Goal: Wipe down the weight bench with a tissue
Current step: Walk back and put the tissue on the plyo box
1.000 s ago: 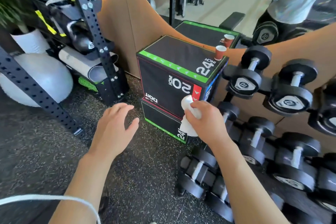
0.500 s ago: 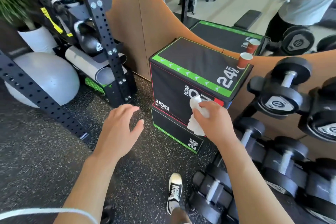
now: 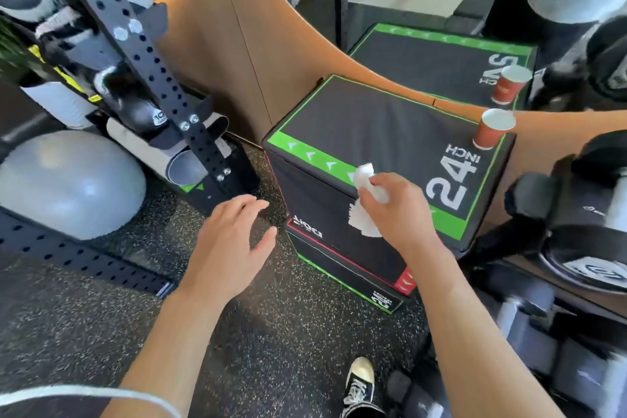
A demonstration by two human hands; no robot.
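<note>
your right hand [image 3: 398,210] pinches a crumpled white paper tissue [image 3: 364,200], fingers curled round it, and it now sits at the near top edge of the black padded plyo box with green trim [image 3: 373,125]. a second ago that hand hung lower, in front of the box's side panel with the printed numbers; it has since come up to the green chevron strip, so the tissue's upper end is over the top face while its loose tail drapes down the front. whether the tissue actually touches the surface i cannot tell.

your left hand [image 3: 230,244] holds nothing, fingers relaxed and spread, hovering over the speckled black rubber floor [image 3: 101,316] just left of the box, much as it did before. the two hands are apart.

you have also stepped in: the box fills more of the view, and a black and white canvas shoe [image 3: 359,383] shows at the bottom.

for the task, i'd judge this as the approach ending and the first wipe about to start. note that the padded thing in front of you is a jump box, not an obvious bench; a flat bench shape appears only in the mirror, blurred.

a red paper cup [image 3: 492,131] stands on the far right corner of the top, so a wide sweep could knock it. the black dumbbells on the rack [image 3: 576,214] sit close at your right.
</note>
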